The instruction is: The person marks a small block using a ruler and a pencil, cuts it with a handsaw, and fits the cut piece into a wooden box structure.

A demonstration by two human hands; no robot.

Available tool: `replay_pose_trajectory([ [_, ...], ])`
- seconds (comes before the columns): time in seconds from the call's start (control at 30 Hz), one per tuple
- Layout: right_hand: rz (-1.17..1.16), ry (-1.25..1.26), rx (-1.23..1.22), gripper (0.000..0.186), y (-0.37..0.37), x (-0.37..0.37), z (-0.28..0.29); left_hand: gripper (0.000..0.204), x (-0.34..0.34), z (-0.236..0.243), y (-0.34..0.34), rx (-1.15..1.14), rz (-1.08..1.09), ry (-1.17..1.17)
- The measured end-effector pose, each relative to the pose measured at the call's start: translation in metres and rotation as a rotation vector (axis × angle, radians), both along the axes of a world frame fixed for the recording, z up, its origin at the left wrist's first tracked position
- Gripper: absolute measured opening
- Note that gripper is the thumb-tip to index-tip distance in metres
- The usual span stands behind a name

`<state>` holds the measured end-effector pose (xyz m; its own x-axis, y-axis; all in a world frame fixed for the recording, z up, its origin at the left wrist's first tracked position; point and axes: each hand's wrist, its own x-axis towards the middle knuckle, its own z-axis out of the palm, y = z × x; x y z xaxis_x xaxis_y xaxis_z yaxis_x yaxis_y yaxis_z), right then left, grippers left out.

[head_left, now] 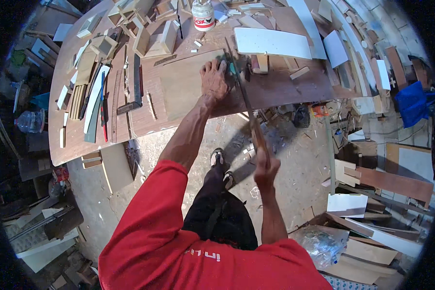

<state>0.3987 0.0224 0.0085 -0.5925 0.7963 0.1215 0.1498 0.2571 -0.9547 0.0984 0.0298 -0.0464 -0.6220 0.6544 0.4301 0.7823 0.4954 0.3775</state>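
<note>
- Handsaw [245, 92], one, long and narrow, with a thin dark blade: it lies obliquely across the near edge of the large reddish-brown counter [75, 142].
- Key relation: from my right grip [267, 170], the blade runs forward and slightly left; its long axis points away from the body, its far end lying over the counter.
- Right grip: closed round the saw's handle end, below and outside the counter's edge, thus the nearer hand to the tool's rear.
- Left grip [214, 82]: palm down, fingers bent, grasping nothing that I can make out; it rests on a flat, thin, brown rectangular sheet [182, 89], just left of the blade and nearer its forward half.
- Contact: I cannot tell from my head view whether the teeth bite into the sheet's right side or pass beside it.
- Count, central group: one handsaw, one brown sheet, two hands.
- Count, surroundings: one white plastic jar with a red label [203, 18], beyond the sheet; one long white panel with rounded corners [274, 42], right of the blade's far end; one crumpled blue plastic bag [413, 104], far right; pale wooden offcuts, too many for me to number.
</note>
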Motion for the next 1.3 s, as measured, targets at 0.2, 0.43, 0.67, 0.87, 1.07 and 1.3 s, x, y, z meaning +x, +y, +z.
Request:
replay_pose_trajectory([
  [0.2,0.045,-0.024,-0.082,0.03,-0.007,0.005,-0.016,0.052,-0.004,-0.001,-0.007,-0.068,0.06,-0.001],
  [0.43,-0.022,-0.067,-0.116,0.037,-0.033,0.04,0.0,0.052,-0.001,-0.008,0.001,-0.061,0.039,0.016],
  [0.67,0.032,-0.087,-0.178,0.046,-0.02,0.041,0.032,0.053,-0.005,0.003,-0.002,-0.075,0.036,-0.014],
  [0.87,0.007,-0.118,-0.195,0.049,-0.043,0.055,0.068,0.053,-0.001,-0.001,-0.008,-0.017,-0.002,0.005],
  [1.07,-0.073,-0.118,-0.147,0.05,-0.053,0.058,0.09,0.055,-0.007,-0.004,-0.002,-0.023,-0.013,0.077],
  [1.3,-0.27,0.334,-0.796,0.043,-0.047,0.12,0.1,0.046,-0.019,0.013,-0.002,-0.031,0.073,0.025],
])
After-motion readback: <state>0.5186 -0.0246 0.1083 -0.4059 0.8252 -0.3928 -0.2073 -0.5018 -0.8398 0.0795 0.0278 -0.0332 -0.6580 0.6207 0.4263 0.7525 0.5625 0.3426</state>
